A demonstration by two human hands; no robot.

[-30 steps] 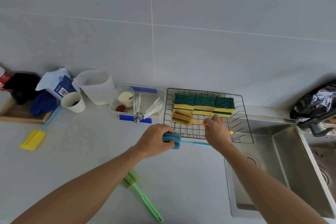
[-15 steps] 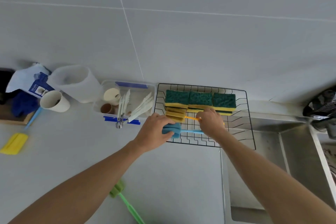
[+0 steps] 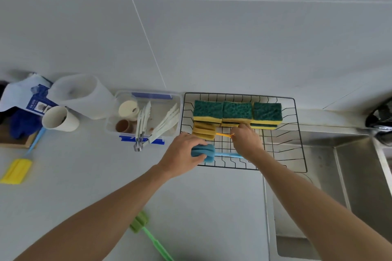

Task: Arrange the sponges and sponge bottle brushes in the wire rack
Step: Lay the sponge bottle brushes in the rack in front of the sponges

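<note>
A black wire rack (image 3: 297,133) stands on the counter against the wall, beside the sink. Three green-and-yellow sponges (image 3: 237,111) line its back, with more under them. A yellow sponge bottle brush (image 3: 204,130) lies in the rack in front of them. My left hand (image 3: 182,152) grips the blue sponge head of a blue bottle brush (image 3: 204,151) over the rack's front left part. My right hand (image 3: 247,141) covers that brush's blue handle; how its fingers hold it is hidden. A green bottle brush (image 3: 148,234) lies on the counter near me. Far left lies a yellow-headed brush (image 3: 16,170) with a blue handle.
Left of the rack stands a clear plastic box (image 3: 146,96) with white utensils and small cups. Further left are a translucent jug (image 3: 82,94), a white cup (image 3: 59,118), a white and blue bag (image 3: 23,93) and a wooden tray (image 3: 14,141). A steel sink (image 3: 350,186) is at the right.
Both hands have carried the blue brush from the rack's front edge forward, over the rack floor. The camera has also shifted, so everything sits further left in view.
</note>
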